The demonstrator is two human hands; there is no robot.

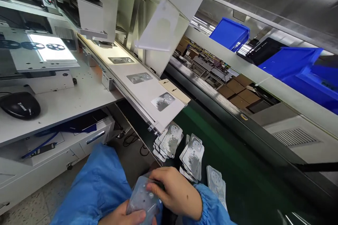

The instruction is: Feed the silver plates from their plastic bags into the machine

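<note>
Low in the view I hold a translucent, phone-shaped panel (144, 198), possibly a stack of them; the exact number cannot be made out. My left hand (123, 215) grips its lower end, thumb across the face. My right hand (175, 191) is closed on the upper right corner, with thumb and fingers bent over the edge. Just beyond my hands, patterned phone back panels lie in piles on a green conveyor belt: a left pile (171, 140), a middle pile (194, 154) and a right pile (217, 184). More panels lie spaced out on a white belt, the nearest being a speckled panel (163, 101).
The narrow white belt (148, 93) slopes out of a white machine (169, 28) and ends above the green belt (245, 179). At left, a black mouse (20, 105) rests on a worktop beside a lit screen (56, 49). Blue bins (229, 33) sit on a ledge at right.
</note>
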